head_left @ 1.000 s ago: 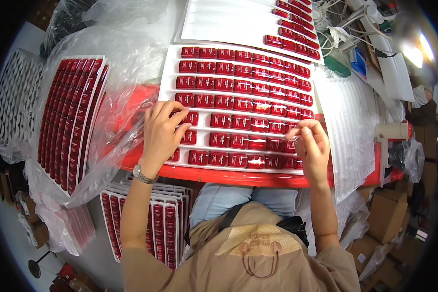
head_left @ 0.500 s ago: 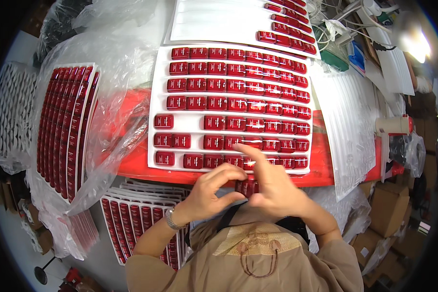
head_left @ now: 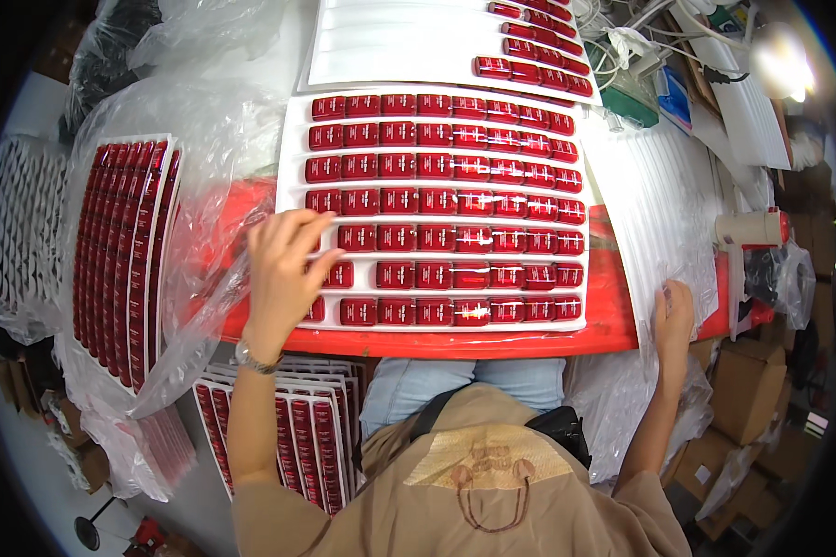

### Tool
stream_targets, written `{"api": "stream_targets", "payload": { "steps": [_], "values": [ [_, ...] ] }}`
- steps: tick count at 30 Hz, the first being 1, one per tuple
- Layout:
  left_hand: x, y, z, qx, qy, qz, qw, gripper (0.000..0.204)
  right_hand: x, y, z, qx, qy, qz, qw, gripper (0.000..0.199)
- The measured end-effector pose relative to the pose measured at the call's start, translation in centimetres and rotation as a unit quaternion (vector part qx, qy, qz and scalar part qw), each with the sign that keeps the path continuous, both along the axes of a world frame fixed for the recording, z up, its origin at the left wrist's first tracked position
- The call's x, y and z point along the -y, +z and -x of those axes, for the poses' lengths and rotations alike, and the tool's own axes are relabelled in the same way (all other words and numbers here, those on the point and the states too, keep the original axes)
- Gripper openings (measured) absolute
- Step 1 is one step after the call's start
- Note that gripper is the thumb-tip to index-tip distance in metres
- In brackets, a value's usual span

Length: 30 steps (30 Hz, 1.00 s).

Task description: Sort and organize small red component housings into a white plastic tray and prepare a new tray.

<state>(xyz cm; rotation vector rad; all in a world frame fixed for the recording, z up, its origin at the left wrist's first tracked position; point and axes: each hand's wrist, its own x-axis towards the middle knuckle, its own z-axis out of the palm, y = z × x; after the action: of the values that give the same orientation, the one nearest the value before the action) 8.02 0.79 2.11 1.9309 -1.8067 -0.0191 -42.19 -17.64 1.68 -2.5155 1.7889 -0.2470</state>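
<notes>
In front of me a white tray (head_left: 293, 167) holds rows of small, glossy red bottle-like pieces (head_left: 434, 239) lying on their sides. My left hand (head_left: 283, 269) is over the tray's left edge, thumb and fingers apart around the left end of the third row from the front. It partly covers the leftmost pieces of the front rows. One gap shows in the second row from the front, and a narrow one in the front row. At the table's right, my right hand (head_left: 674, 316) is beside a stack of clear ribbed plastic sheets (head_left: 641, 223), its fingers curled and whatever they hold hidden.
Behind stands a second white tray (head_left: 390, 46), partly filled with red pieces. Filled trays (head_left: 125, 260) lean in clear plastic wrap (head_left: 204, 186) at the left. More filled trays (head_left: 297, 418) stand below the red table edge (head_left: 390, 345). Cardboard boxes (head_left: 748, 381) lie at the right.
My hands, together at the tray's front around a red piece, have separated. The left has moved up and left, the right out to the right. A piece now fills the third row's gap.
</notes>
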Motion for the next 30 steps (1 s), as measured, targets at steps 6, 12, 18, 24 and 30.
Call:
{"api": "stream_targets", "payload": {
  "steps": [6,12,18,24,30],
  "values": [
    [-2.5,-0.6,-3.7,-0.06,0.065,-0.031,0.996,0.033,1.3,0.5,-0.4,0.113,-0.068,0.017,0.991,0.022],
    [-2.6,0.3,-1.8,-0.015,0.053,0.001,0.998,0.032,2.5,2.6,-8.2,0.706,-0.072,-0.238,0.663,0.028],
    [-2.4,0.8,9.5,-0.455,-0.02,0.058,0.889,0.035,-7.3,5.7,-21.2,0.635,0.131,-0.494,0.579,0.022],
    [-2.0,0.9,14.1,-0.69,-0.063,0.025,0.721,0.037,-10.5,3.8,-21.6,0.603,0.21,-0.412,0.65,0.031],
    [-2.0,0.8,3.4,-0.328,0.099,0.119,0.932,0.028,-0.5,4.0,-8.4,0.254,-0.083,-0.086,0.96,0.036]
  ]
}}
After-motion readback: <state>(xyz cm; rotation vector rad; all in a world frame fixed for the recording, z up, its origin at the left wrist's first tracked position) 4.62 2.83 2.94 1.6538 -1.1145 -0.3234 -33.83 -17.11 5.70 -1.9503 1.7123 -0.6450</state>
